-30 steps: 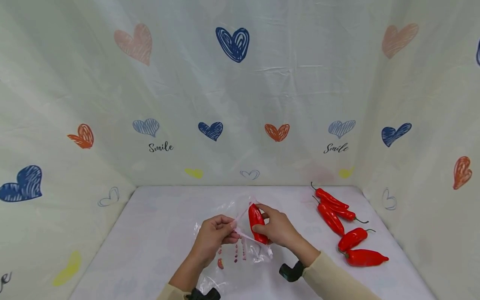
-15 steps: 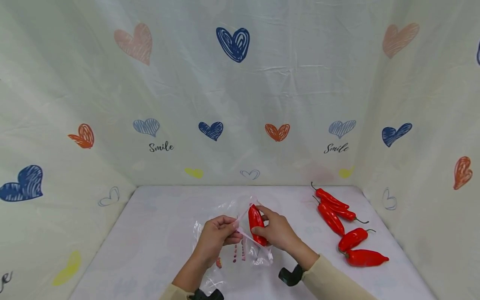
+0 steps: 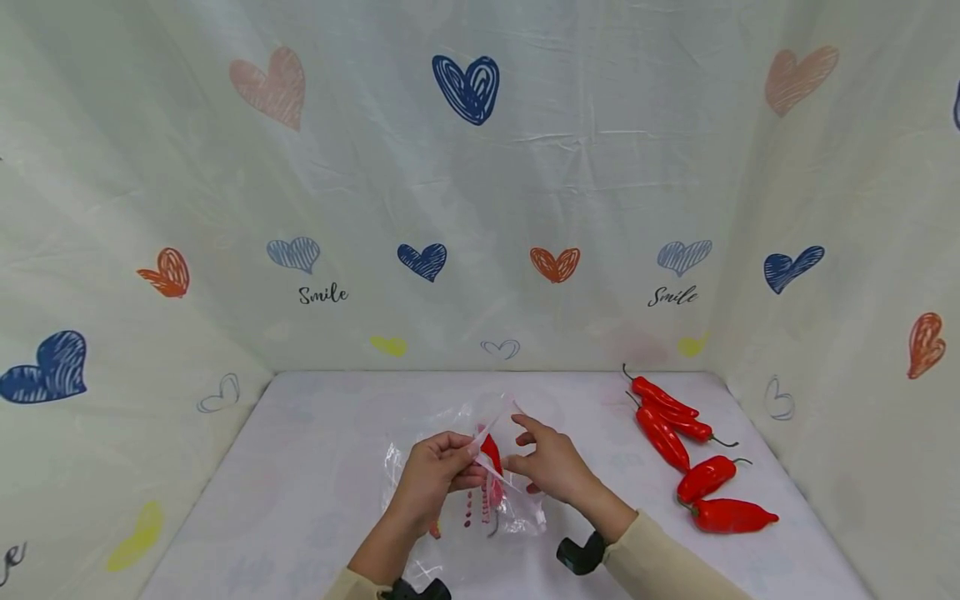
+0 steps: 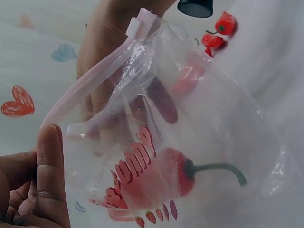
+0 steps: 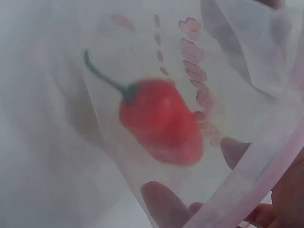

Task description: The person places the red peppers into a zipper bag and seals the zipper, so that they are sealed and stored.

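**Red pepper [image 5: 164, 123] inside the clear bag [image 3: 521, 517]**

A pale curtain [image 3: 600, 183], printed with hearts and the word "Smile", rises behind the far edge and along both sides of the white desk [image 3: 315, 483]. My beige sleeves [image 3: 675, 558] come in from the near side.

I have the bag about midway between the desk's left and right edges, its pink-banded mouth parted. Red prints run down the plastic, small strawberries among them.

My left hand [image 3: 438, 471] pinches the bag's rim between thumb and fingertips. My right hand [image 3: 555, 458] is loosely open at the mouth, thumb and fingers well spread and clear of the pepper; whether any fingertip presses on the plastic, I cannot tell.

Five more red peppers [image 3: 662, 437] lie along the desk's right edge: three bunched towards the far right corner, two just beside each other closer to me.

The bagged pepper sits within the plastic, its curved green stem [image 5: 102, 75] turned away from the mouth and towards me.

I wear a black piece [image 3: 581, 552] on each wrist. Smallest of all, a whitish slider [image 4: 134, 28] sits at one end of the pink band.
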The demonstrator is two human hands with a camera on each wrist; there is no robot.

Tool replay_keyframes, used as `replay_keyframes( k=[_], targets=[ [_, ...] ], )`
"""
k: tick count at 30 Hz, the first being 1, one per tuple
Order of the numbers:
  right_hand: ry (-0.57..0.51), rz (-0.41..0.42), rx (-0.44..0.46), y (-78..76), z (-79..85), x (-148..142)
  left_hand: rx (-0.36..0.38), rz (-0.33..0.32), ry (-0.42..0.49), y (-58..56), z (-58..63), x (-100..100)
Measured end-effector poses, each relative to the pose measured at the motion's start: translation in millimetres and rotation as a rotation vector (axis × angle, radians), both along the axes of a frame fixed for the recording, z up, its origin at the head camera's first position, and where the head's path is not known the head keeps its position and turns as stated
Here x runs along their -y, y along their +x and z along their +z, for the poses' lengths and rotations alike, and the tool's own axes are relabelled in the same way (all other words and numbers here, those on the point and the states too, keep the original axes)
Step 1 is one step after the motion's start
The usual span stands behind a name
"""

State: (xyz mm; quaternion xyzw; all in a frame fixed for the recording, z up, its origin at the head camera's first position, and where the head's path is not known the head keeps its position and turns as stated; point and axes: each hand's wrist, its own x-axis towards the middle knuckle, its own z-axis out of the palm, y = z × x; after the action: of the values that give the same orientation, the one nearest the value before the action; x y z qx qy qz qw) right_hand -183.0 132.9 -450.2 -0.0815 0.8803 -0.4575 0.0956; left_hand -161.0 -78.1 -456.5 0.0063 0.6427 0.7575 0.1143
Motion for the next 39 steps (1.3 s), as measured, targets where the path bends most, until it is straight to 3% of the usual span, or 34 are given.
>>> replay_keyframes(
  k=[11,23,32,39],
  targets=[
    [-0.026,-0.004,-0.065,3.3,-0.1,-4.9,0.007,0.03,0.011,0.0,-2.8,0.4],
    [-0.137,-0.163,-0.12,6.2,2.6,-22.6,0.026,0.054,0.022,1.1,-5.1,2.7],
    [-0.174,-0.219,-0.097,0.5,0.0,-50.8,0.028,0.041,0.012,0.6,-8.0,3.6],
    [-0.107,-0.252,-0.095,-7.3,0.7,-81.2,0.038,0.041,0.016,-0.2,-10.4,2.7]
  ],
)
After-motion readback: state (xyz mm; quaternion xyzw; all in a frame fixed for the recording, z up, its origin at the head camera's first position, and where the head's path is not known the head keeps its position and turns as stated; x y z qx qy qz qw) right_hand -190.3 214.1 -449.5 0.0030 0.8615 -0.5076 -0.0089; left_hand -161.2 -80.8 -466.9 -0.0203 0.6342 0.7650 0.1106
